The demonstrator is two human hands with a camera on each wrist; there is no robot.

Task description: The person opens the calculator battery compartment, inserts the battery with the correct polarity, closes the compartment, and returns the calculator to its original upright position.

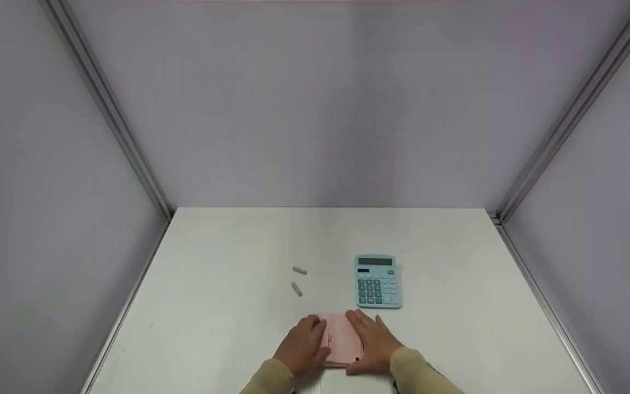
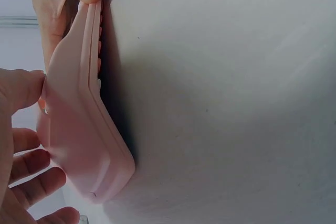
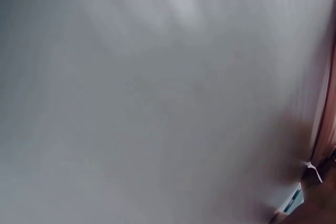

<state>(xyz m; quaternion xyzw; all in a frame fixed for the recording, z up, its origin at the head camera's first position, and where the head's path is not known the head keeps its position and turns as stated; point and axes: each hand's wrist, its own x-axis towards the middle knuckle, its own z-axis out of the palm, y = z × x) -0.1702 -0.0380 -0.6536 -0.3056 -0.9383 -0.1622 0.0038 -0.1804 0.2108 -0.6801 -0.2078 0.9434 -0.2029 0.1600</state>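
Left hand (image 1: 303,346): holding left side of pink calculator (image 1: 343,339), thumb on its back
Right hand (image 1: 375,343): gripping the right side, thumb at the bottom edge
Pink calculator: bottom centre of head frame, between the hands, keys toward table (image 1: 211,273)
Blue calculator (image 1: 379,281): face up, just above right hand
Grey cylinders (image 1: 299,270): two, apart, above left hand
Table: white, lower half of frame

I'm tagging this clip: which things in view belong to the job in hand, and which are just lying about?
Job in hand:
pink device, keys down
left hand, touching it
right hand, gripping its edge

Apparently lying about, untouched:
blue calculator
far grey cylinder
near grey cylinder
Either cylinder might belong above.
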